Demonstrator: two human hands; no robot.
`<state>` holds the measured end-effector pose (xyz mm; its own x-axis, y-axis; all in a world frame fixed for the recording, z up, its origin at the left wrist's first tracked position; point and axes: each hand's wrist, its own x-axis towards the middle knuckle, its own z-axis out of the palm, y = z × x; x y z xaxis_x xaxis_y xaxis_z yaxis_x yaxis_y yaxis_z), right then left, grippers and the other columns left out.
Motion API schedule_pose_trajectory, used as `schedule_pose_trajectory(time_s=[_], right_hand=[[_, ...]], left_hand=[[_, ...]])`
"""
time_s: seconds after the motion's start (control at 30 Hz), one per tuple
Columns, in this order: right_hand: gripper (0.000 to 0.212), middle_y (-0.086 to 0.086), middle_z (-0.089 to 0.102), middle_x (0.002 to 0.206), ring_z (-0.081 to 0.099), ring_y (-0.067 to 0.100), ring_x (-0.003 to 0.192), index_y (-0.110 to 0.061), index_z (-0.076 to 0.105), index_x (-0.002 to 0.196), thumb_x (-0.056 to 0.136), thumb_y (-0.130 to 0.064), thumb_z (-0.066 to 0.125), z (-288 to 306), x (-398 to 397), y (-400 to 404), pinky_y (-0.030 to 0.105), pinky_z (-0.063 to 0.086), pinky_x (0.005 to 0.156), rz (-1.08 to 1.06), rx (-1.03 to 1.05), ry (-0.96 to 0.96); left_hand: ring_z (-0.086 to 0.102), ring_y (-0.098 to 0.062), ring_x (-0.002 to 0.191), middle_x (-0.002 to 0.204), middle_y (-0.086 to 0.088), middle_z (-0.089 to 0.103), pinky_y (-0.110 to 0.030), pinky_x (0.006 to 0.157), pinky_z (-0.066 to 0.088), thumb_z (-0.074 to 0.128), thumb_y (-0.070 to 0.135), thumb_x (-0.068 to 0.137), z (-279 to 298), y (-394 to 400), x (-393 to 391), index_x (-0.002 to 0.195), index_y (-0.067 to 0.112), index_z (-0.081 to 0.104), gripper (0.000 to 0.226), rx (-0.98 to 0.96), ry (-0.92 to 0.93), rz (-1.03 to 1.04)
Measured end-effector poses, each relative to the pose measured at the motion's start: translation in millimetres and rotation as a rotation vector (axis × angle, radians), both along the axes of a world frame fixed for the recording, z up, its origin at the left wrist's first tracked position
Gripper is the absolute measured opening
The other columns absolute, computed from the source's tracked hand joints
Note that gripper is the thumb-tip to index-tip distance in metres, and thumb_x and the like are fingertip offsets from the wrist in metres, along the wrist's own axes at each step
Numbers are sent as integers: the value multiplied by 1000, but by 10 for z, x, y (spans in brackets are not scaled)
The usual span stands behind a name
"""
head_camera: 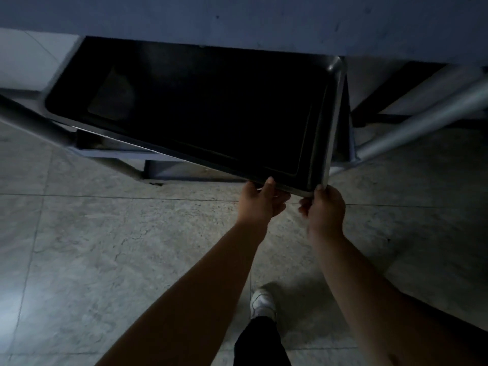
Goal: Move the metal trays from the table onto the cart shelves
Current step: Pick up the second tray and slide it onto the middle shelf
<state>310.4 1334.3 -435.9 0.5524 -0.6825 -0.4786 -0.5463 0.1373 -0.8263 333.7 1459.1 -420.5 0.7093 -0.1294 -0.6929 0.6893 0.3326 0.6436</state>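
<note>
I hold the metal tray (200, 107) by its near right corner with both hands. My left hand (260, 203) closes on the near rim, thumb on top and fingers curled under. My right hand (326, 207) grips the corner itself, thumb on the rim. The tray is tilted and lies inside the cart frame (412, 120), between its grey tubes, above a lower shelf (169, 170). Under me is the tiled floor (118, 247) and my white shoe (262, 303)

One metal tray (190, 107), dark inside. Two bare hands — the left hand (260, 200) and the right hand (326, 211). Two slanting cart tubes — one at left (34, 121), one at right (422, 120). One white shoe (262, 303).
</note>
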Motion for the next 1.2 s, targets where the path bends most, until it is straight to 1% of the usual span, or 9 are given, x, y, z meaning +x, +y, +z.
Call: schedule_pose_trajectory(time_s=[0.2,0.33,0.53,0.77,0.87,0.93,1.03,1.13,1.2], right_hand=[[23,-8,56,42,51,5,37,-18,55,75,97,-22,52,-55,527,-341,19,41,40,-151,105,-58],[24,-9,60,44,55,6,43,-22,56,72,95,-30,57,-54,802,-532,18,50,57,-235,207,-25],[24,-8,60,38,59,4,37,-16,53,75,99,-20,49,-38,1073,-631,18,46,48,-222,258,47],[21,-7,66,49,62,5,43,-18,56,82,98,-31,51,-89,1047,-596,23,47,52,-183,211,-9],[22,2,66,76,64,11,59,-14,57,95,95,-36,56,43,972,-515,21,52,48,-195,307,45],[25,4,61,77,59,14,61,-16,56,89,95,-41,54,209,822,-432,25,48,50,21,221,157],[43,5,66,83,61,18,69,-22,57,86,91,-63,42,667,496,-242,28,40,58,655,-297,361],[81,3,54,134,57,23,113,-32,38,135,73,-84,37,1216,141,-50,38,51,81,987,-680,446],[106,3,14,162,24,35,143,-34,8,150,64,-92,31,1575,-56,103,54,39,104,1130,-857,478]], left_hand=[[74,-22,94,110,-12,70,-31,72,61,52,22,104,48,769,638,124,6,53,27,115,-35,329],[75,-14,80,94,-9,74,-23,63,59,57,15,101,46,829,867,110,8,64,13,168,17,288],[75,-21,88,102,-17,72,-27,69,62,57,15,101,-81,673,1015,101,7,63,9,155,45,319],[76,-10,78,91,-5,76,-24,62,59,64,30,96,-214,777,1001,93,20,64,11,391,-42,142],[74,-9,69,88,-5,75,-28,62,62,62,41,96,-140,894,1035,95,20,64,22,604,-74,-149],[71,-20,79,99,-11,72,-39,71,61,59,48,96,9,1008,1008,107,14,63,35,791,-139,-387],[63,-22,97,126,-14,61,-34,71,52,55,57,94,403,1226,779,142,20,42,62,1092,-401,-673],[24,-38,148,166,-11,17,-57,107,40,38,78,87,945,1430,423,158,34,8,88,1334,-497,-932],[-3,-34,154,168,-6,-10,-60,116,22,20,88,80,1376,1525,203,157,38,-8,96,1410,-479,-1021]])
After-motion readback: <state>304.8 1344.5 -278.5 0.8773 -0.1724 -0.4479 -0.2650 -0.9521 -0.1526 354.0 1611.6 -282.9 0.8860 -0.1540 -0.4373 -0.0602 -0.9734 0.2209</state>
